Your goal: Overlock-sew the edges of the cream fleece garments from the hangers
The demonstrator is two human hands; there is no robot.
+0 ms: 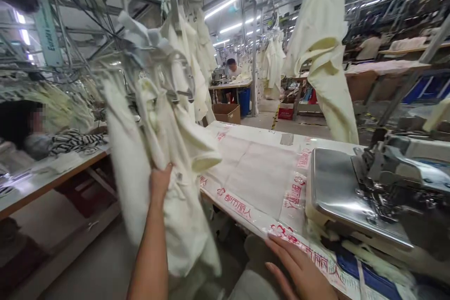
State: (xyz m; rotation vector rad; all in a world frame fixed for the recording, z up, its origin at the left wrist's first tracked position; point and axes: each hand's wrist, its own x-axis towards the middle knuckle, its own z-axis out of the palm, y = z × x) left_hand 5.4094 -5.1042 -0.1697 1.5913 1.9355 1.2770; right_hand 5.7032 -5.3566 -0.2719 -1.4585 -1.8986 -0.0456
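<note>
Cream garment pieces (186,211) hang from metal clamps (176,75) on the left side, close in front of me. My left hand (161,183) reaches up to them and is closed on the cloth; its fingers are partly hidden in the folds. At the front edge of the white work table (260,164), my right hand (293,260) rests with fingers stretched out, holding nothing. Red-printed clear tape (239,206) runs along the table's edges beside it. Right of the table surface stands a sewing machine (401,183) with a shiny metal plate (333,187).
Another cream piece (326,70) hangs beyond the table. At the left, a person (21,124) sits by a bench with striped cloth (75,142). A cardboard box (227,113) and a blue bin (244,101) stand farther back. Dark blue cloth (372,276) lies under the machine's front.
</note>
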